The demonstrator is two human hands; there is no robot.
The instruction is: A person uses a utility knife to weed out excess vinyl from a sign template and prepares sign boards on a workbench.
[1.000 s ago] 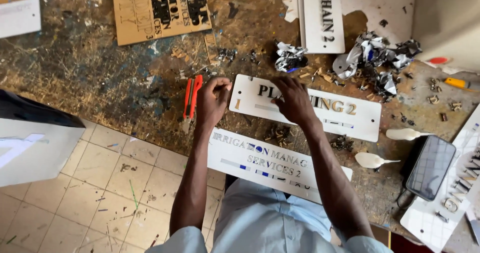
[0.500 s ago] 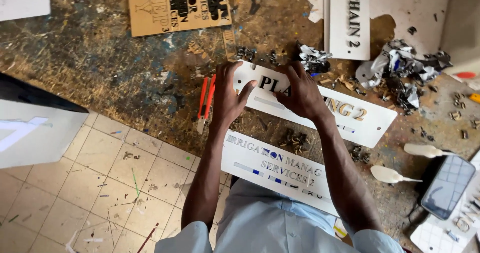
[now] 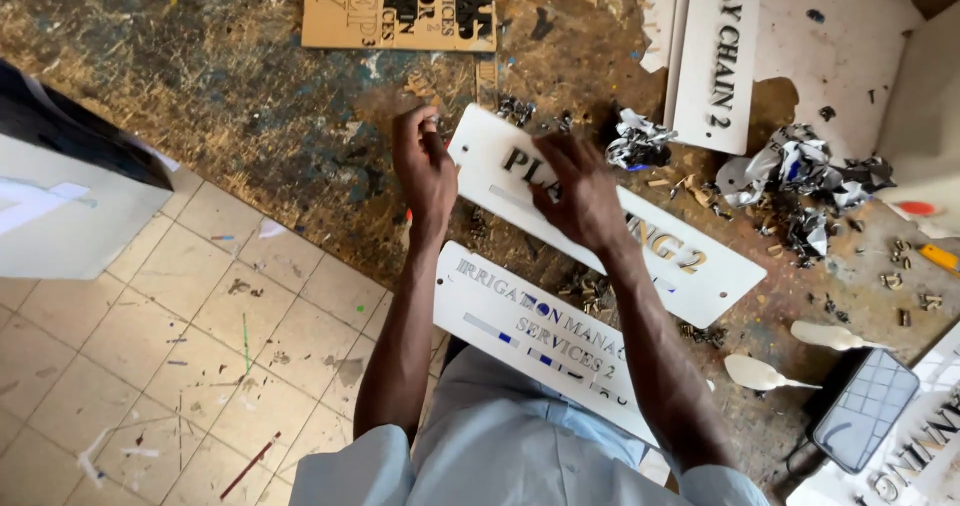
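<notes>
Lying flat on the scarred, paint-stained table (image 3: 250, 96), a long white sign plate (image 3: 720, 276) with dark and gold letters is touched by both hands. The left hand (image 3: 425, 166) is placed at the plate's left end, its fingers bent around the rounded corner in a light grip. The right hand (image 3: 580, 196) is laid palm-down on the plate's face, fingers spread and pressing over the middle letters, so that nothing is clasped by it. A small red tool (image 3: 408, 216), mostly hidden, is seen just under the left wrist.

Just below the wrists, toward the person's body, a second white sign plate (image 3: 520, 326) with small dark letters and blue marks is found, half covered by the right forearm. Above the right hand, a crumpled foil scrap (image 3: 635, 141) is seen, and beyond it an upright white sign (image 3: 720, 56). Farther to the right of that hand, more crumpled scraps (image 3: 800, 176) are scattered. Above the left hand, a tan cardboard stencil (image 3: 400, 6) with cut-out letters is placed. Well to the right and lower, two white spoon-shaped pieces (image 3: 760, 371) and a dark phone (image 3: 865, 411) are seen. To the left of the left arm, a tiled floor (image 3: 150, 346) is visible.
</notes>
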